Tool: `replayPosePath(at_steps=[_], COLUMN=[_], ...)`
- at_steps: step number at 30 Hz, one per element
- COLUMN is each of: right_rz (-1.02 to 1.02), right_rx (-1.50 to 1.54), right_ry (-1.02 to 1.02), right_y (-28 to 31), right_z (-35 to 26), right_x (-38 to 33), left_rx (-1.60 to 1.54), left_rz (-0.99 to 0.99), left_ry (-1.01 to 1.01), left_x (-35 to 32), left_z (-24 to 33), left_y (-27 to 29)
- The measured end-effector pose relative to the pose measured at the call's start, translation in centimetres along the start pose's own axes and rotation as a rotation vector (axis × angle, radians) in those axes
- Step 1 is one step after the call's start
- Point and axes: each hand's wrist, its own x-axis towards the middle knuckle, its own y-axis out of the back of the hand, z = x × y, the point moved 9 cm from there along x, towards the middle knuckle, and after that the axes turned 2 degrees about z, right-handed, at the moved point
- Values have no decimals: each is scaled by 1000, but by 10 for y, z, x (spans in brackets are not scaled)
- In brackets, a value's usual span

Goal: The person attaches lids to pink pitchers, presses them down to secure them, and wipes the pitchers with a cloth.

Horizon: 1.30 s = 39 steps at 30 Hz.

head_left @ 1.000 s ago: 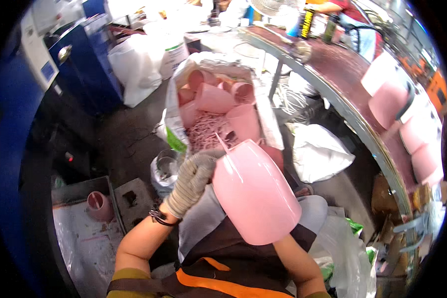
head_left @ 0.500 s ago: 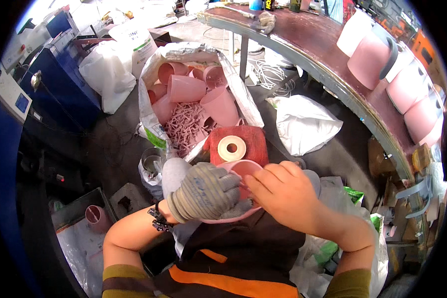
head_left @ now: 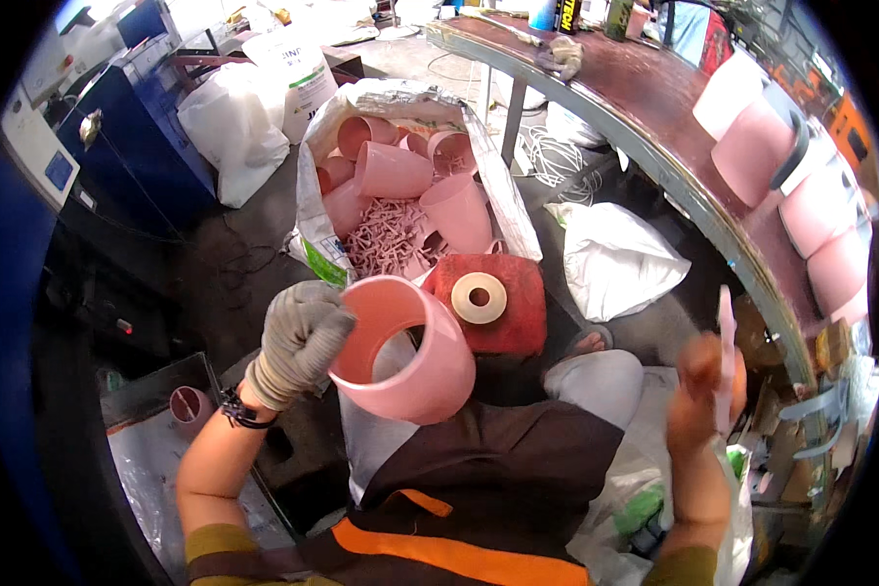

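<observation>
My left hand [head_left: 303, 342], in a grey knitted glove, grips the rim of a pink plastic cup [head_left: 444, 366] on its left side. The cup is tilted above my lap, its wide mouth toward me, and grey cloth shows through an opening inside it. Out to the right, my bare right hand [head_left: 698, 391] is closed on a flat pink plastic piece [head_left: 726, 342], seen nearly edge-on. Motion blurs that hand. Beyond the cup, a cream ring-shaped roll [head_left: 496, 305] lies on a red padded block [head_left: 518, 332].
A white sack [head_left: 518, 220] ahead holds several pink cups [head_left: 394, 170] and pink scraps [head_left: 396, 239]. Pink jugs with grey handles [head_left: 752, 151] line the curved table [head_left: 645, 93] at right. A white bag [head_left: 620, 264] lies under it. Blue machinery [head_left: 137, 127] stands left.
My hands have moved apart. The left has lifted the cup to the left and tipped it, while the right has swung out rightward with the flat pink piece. The view has shifted slightly.
</observation>
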Motion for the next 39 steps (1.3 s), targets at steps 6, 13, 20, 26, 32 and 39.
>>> replayPosePath(at_steps=[6, 13, 20, 26, 32, 39], right_rz=[-239, -75, -611, -524, -952, -788], right_rx=[-78, -294, -565, -1218, -1497, -1602], right_ry=[-398, -1052, -1877, -2130, -1859, -1740], right_y=[-130, 106, 178, 291, 336, 376], right_z=[80, 141, 64, 65, 82, 64], right_x=[30, -145, -525, -617, -658, -643], left_rx=[-413, -598, -653, -396, -394, -589], left_rz=[-612, -709, -1074, -1078, -1122, -946], left_ry=[54, 573, 640, 440, 353, 672], left_x=[-5, -26, -7, 19, 14, -5], left_z=[25, -43, -5, -4, 3, -23], left_y=[-129, -206, -303, -292, -312, -301])
